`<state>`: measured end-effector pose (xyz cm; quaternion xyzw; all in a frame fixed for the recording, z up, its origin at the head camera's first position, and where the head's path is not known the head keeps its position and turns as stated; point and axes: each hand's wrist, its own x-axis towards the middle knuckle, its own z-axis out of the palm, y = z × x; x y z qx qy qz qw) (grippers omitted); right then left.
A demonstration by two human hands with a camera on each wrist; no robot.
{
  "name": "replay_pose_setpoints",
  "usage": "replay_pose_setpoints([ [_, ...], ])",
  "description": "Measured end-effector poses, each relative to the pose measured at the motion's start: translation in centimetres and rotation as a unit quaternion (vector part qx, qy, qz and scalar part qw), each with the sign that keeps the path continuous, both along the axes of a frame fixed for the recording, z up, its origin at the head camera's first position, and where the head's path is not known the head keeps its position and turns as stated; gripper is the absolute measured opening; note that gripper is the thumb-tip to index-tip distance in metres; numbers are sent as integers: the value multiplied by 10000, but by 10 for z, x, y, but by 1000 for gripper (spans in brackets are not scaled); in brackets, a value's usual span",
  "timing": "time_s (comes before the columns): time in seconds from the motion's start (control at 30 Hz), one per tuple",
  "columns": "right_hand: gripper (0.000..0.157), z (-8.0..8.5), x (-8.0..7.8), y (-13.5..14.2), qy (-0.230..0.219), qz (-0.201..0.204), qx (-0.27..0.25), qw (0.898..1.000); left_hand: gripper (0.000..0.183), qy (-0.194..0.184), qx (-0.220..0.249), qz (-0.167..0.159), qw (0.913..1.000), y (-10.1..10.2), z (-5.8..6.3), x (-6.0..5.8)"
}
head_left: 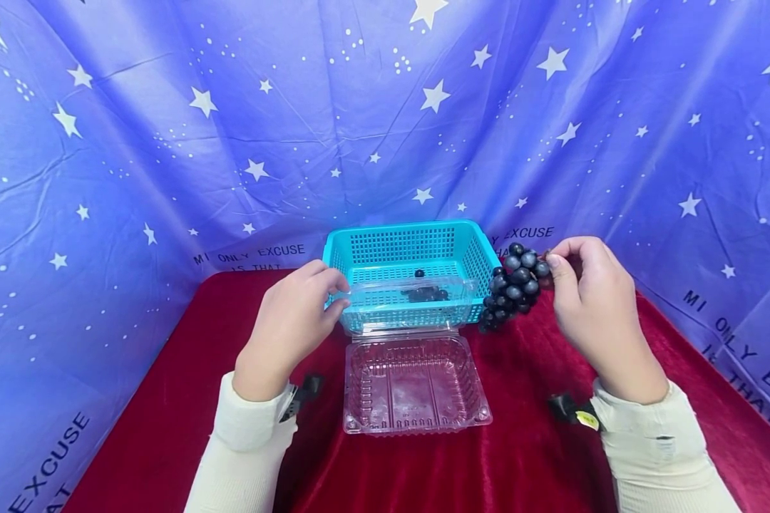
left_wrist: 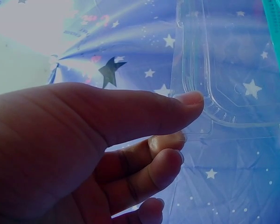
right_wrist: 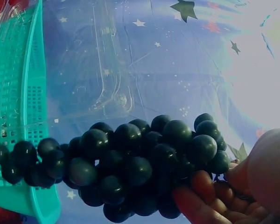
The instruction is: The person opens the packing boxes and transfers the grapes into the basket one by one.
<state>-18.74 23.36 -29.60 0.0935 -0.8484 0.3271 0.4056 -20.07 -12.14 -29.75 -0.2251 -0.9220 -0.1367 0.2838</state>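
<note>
My right hand (head_left: 597, 306) pinches a bunch of dark grapes (head_left: 516, 281) by its stem end, beside the right wall of the turquoise basket. In the right wrist view the grapes (right_wrist: 130, 163) stretch out from the fingers toward the basket. A clear plastic clamshell box (head_left: 417, 385) stands opened on the red cloth, its base in front. Its raised lid (head_left: 411, 306) leans up before the basket. At the lid's left corner, my left hand (head_left: 295, 320) holds the edge between thumb (left_wrist: 191, 99) and fingers.
Behind the clamshell stands the turquoise basket (head_left: 401, 231), with more dark grapes (head_left: 426, 293) inside, seen partly through the lid. Red velvet cloth (head_left: 231, 427) covers the table. A blue star-printed curtain (head_left: 334, 128) hangs around the back and sides.
</note>
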Motion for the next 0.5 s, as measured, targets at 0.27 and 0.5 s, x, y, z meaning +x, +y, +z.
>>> replay_pose_setpoints([
  [0.27,16,1,3,-3,-745,285,-813,9935,18,6,-36,4,10000,1,0,0],
  [0.5,18,0,2,-10,-799,563,-1499,9839,18,38,-45,5,10000,0,0,-1],
])
